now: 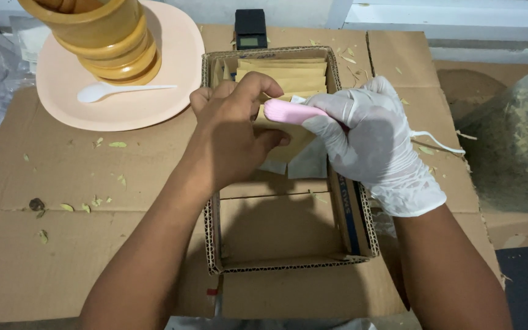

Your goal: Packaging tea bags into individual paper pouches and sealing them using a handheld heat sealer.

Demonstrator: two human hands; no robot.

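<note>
the small paper sachet is held over the open cardboard box, pinched at its upper left edge by the bare left hand, whose fingers are closed tight on it. the gloved right hand wraps its fingers around a pink handheld sealer with a thin white cord, pressing it at the sachet's top.

the sealer's tip lies just beside the bare fingers, so a slip could nip or burn them; a skewed sachet could close crooked and spill; the cord could snag on the box edge.

a row of tan sachets stands at the box's far end. the box rests on flattened cardboard sheets strewn with dried leaf bits, with a peach plate carrying a white plastic spoon and a wooden mortar, a small black scale, and a clear bag of dried leaves to the right. a white wall base runs behind.
</note>
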